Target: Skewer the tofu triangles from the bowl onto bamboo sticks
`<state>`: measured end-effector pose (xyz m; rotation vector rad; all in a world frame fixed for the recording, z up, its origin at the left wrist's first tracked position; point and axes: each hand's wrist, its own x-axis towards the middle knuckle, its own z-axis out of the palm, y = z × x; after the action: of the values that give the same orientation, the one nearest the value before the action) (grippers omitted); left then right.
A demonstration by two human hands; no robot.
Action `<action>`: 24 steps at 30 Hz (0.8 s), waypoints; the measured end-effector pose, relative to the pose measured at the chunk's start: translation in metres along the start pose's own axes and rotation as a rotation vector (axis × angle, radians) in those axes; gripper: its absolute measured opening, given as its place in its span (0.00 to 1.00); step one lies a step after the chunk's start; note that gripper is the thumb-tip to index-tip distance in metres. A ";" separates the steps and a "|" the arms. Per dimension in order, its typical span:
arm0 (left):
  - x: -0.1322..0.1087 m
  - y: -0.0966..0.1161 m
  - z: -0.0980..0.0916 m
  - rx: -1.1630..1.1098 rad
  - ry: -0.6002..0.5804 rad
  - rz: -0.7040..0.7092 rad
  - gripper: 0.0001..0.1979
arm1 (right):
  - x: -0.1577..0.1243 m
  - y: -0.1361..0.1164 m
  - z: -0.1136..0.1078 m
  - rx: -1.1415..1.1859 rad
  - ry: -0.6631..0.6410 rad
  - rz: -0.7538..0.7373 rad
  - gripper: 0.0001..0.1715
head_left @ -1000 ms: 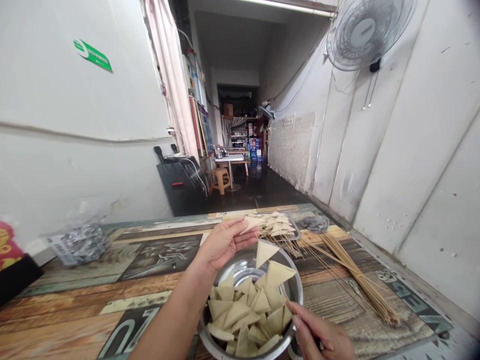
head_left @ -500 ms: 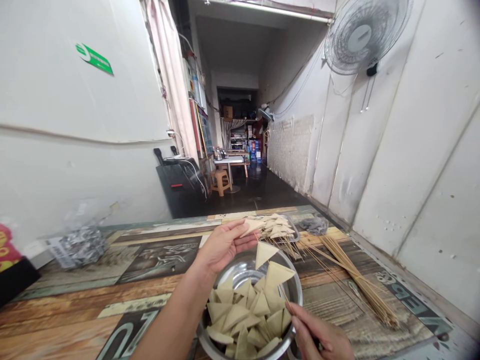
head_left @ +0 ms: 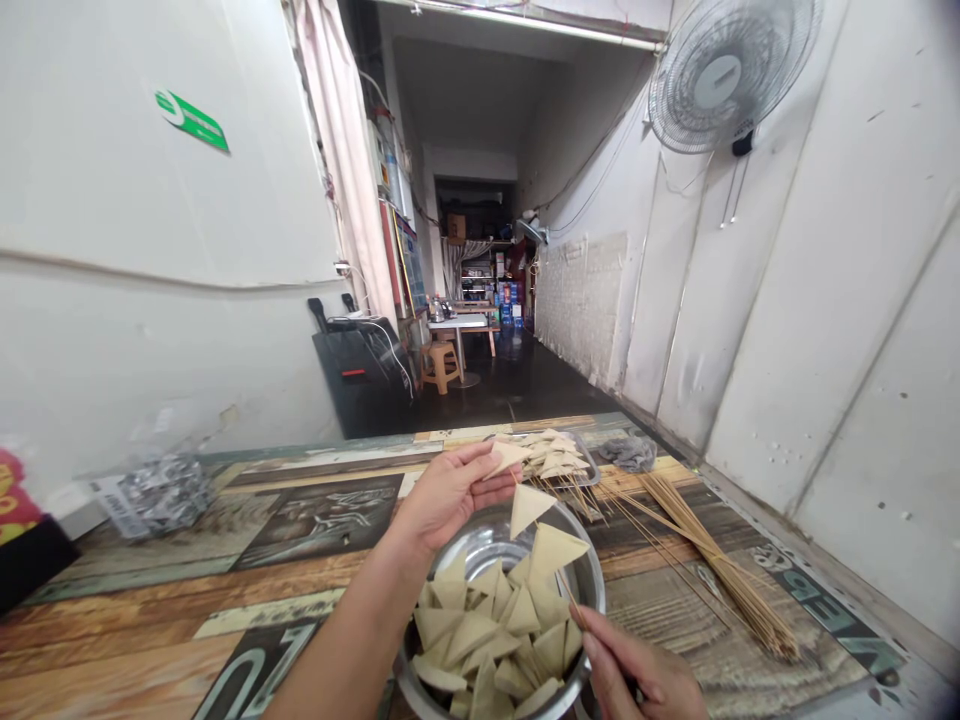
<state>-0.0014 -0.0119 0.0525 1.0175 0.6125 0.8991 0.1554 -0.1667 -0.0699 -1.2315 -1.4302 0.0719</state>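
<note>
My left hand [head_left: 466, 485] pinches a pale triangular tofu piece [head_left: 508, 458] above the far rim of a steel bowl [head_left: 595, 560]. My right hand [head_left: 637, 660], at the bowl's right side, is closed on the lower end of a thin wooden skewer [head_left: 568, 588]. Two more tofu triangles are threaded on this skewer, one [head_left: 531, 508] near the left fingers and one [head_left: 559, 550] lower down. The skewer's tip is at the piece in my left fingers; how deep it goes, I cannot tell. Many loose triangles [head_left: 472, 635] fill the bowl.
Behind the bowl, a tray [head_left: 592, 468] holds finished-looking skewers of triangles. A bundle of bare skewers [head_left: 720, 570] lies to the right, near a crumpled grey plastic bag [head_left: 630, 453]. At the left stands a clear bag of silvery packets [head_left: 169, 495]. A fan [head_left: 731, 75] hangs on the right wall.
Almost nothing differs. The left hand and its tofu triangle have shifted very slightly; the right hand keeps its hold on the skewer.
</note>
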 end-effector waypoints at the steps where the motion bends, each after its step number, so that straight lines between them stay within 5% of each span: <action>1: 0.000 0.000 0.001 0.004 0.000 0.000 0.12 | 0.000 -0.001 0.000 0.006 -0.008 0.007 0.16; 24: 0.004 -0.006 0.004 -0.106 0.100 -0.003 0.07 | 0.005 -0.002 0.008 0.019 -0.039 -0.023 0.16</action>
<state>0.0062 -0.0114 0.0489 0.8804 0.6431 0.9739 0.1495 -0.1598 -0.0671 -1.2038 -1.4740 0.0934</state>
